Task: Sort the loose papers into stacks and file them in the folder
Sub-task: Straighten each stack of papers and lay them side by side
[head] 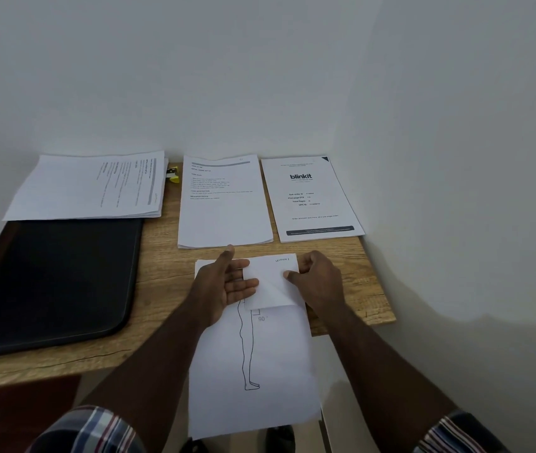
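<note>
- Holding small folded slip (271,282) between both hands, just above the near sheet with the leg outline (253,361); slip marked with a short handwritten label at its top right corner, too small to read surely.
- Left hand (227,286) lying flat and relaxed, fingers straight, fingertips tucked under the slip's left edge, thumb pointing away toward the far stacks.
- Right hand (317,282) pinching the slip's right edge, thumb on top, fingers curled behind.
- Key relation: slip sitting directly between the two hands, long axis running roughly near to far; right hand carrying the actual grip, left only supporting.
- Leg-outline sheet lying lengthwise toward the person, near end overhanging the desk (162,276) edge.
- Three stacks waiting along the far edge: turned sideways at far left (90,188), typed pages in the middle (224,204), printed cover sheet at right (315,201). Middle stack lying straight ahead of the hands, nearest of the three.
- Black folder (51,282) lying closed at left, partly under the left stack, well apart from the slip; nearer the left hand.
- Small yellow and black item (172,175) between left and middle stacks, not identifiable.
- Judging: sorting under way, filing not yet begun.
- Wood-grain desk set in a corner of plain white walls (260,76).
</note>
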